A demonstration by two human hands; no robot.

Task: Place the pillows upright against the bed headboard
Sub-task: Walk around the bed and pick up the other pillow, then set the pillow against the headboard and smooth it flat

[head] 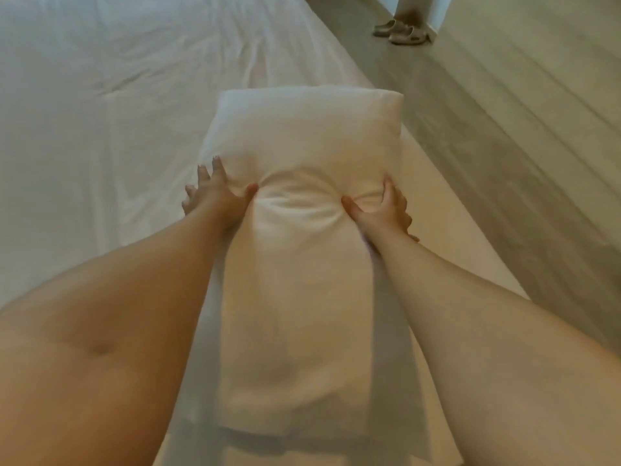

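The left hand [215,193] and the right hand [381,210] each gripped a long side of the white pillow [302,230], thumbs dug into its top so the fabric puckered into a pinched waist between them. The plump, softly creased pillow lay lengthwise over the right edge of the white-sheeted bed [100,112], beside the grey floor [487,146], where another person's pale shoes [401,30] stood.

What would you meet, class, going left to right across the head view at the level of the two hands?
Bed sheet → left hand → pillow → right hand → floor.
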